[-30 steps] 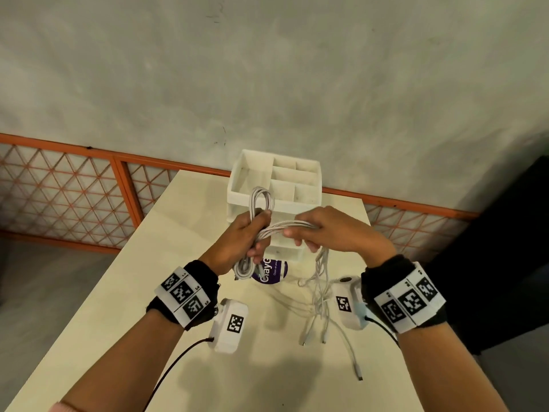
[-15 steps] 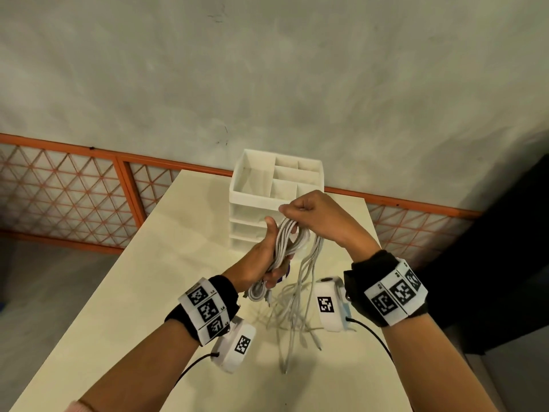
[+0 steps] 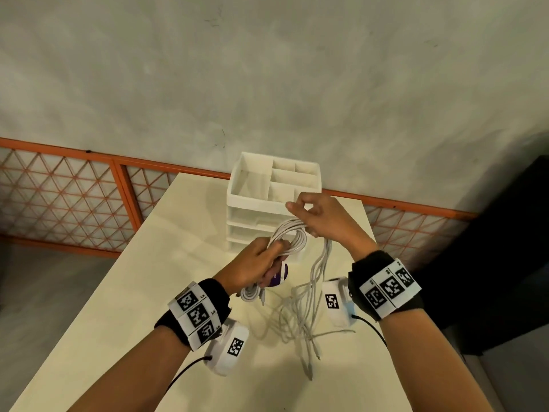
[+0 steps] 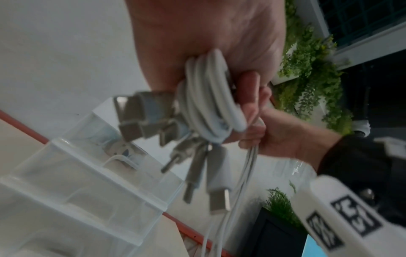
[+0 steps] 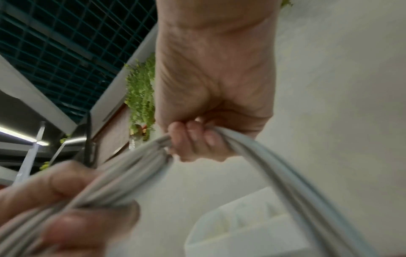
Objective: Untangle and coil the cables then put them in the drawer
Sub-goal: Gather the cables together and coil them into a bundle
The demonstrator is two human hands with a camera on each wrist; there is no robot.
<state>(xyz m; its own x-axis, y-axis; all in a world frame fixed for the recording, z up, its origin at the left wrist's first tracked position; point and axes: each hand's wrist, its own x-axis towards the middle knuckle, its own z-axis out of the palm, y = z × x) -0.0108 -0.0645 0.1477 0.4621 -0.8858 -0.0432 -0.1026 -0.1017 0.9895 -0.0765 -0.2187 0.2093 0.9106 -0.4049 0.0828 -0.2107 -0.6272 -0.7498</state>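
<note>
**Two hands holding a partly coiled bundle of white cables above the table**

The left hand (image 3: 252, 264) is gripping a coil of white cables (image 3: 289, 237), its fingers (image 4: 249, 88) curling tightly round the gathered loops; several plug ends (image 4: 216, 200) are hanging below the fist in the left wrist view. The right hand (image 3: 322, 217) is holding the same bundle just above and to the right of the left hand, its lower fingers (image 5: 193, 137) closing over the strands, while its thumb and forefinger are sitting curled above the cables. The two hands are lying close together, joined by the arching loops between them. From the right hand the loose strands (image 3: 318, 281) are dropping down and spreading in a tangle on the cream table (image 3: 118, 307), between the two wrists. The whole bundle is hanging in front of the white drawer unit (image 3: 273, 200), which is standing at the far end of the table with its divided top tray showing. A purple-and-white object (image 3: 279, 276) is lying on the table beneath the left hand; its full shape is hidden. Both wrists are wearing black bands with printed markers.
</note>
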